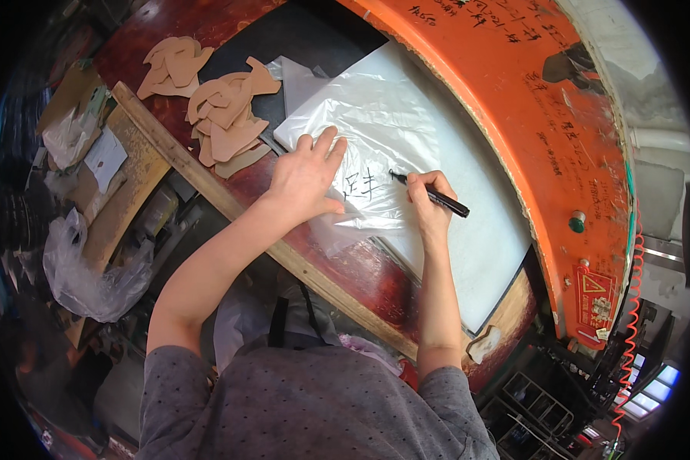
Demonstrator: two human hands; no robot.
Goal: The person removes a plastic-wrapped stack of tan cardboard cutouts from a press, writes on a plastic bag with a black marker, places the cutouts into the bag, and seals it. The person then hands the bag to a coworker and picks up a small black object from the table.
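A clear plastic bag (376,115) lies flat and creased on a pale white board (479,253). My left hand (308,176) rests on the bag's left side with its fingers spread, pressing it down. Between the fingers of my right hand (431,201) is a black marker pen (448,203), its tip on or just above the plastic. Dark handwritten strokes show on the bag between my two hands. Left of the bag, piles of tan cut pieces (226,115) of flat sheet material lie on the dark red worktable (345,280).
An orange machine beam (514,100) with handwriting and a green button (576,221) curves along the right. Beyond it hangs a red coiled cable (631,330). A crumpled plastic bag (96,268) hangs by a wooden bench at left. A small whitish lump (483,345) sits at the table's near right corner.
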